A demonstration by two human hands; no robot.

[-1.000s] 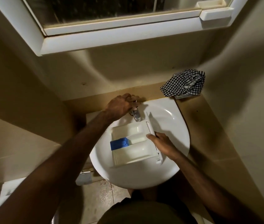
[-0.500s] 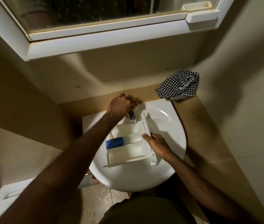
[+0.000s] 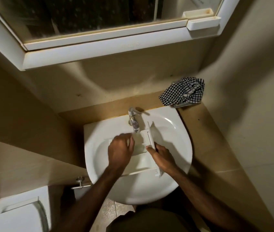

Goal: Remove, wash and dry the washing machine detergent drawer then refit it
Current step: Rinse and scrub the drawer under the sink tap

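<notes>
The white plastic detergent drawer (image 3: 143, 144) lies in the round white ceramic basin (image 3: 174, 131), just under the spout of the chrome tap (image 3: 133, 120), its front panel on edge toward the right. Much of its tray is hidden beneath the left hand (image 3: 121, 150), so the compartments are hard to make out — only pale dividers show between the two hands. The right hand (image 3: 160, 156) grasps the front panel, thumb on the inner side. The left hand hovers over the tray with fingers blurred and loosely bent; whether it touches the drawer I cannot tell. A black-and-white checked cloth (image 3: 183, 92) sits crumpled on the tan ledge (image 3: 200, 124) behind the basin — well apart
</notes>
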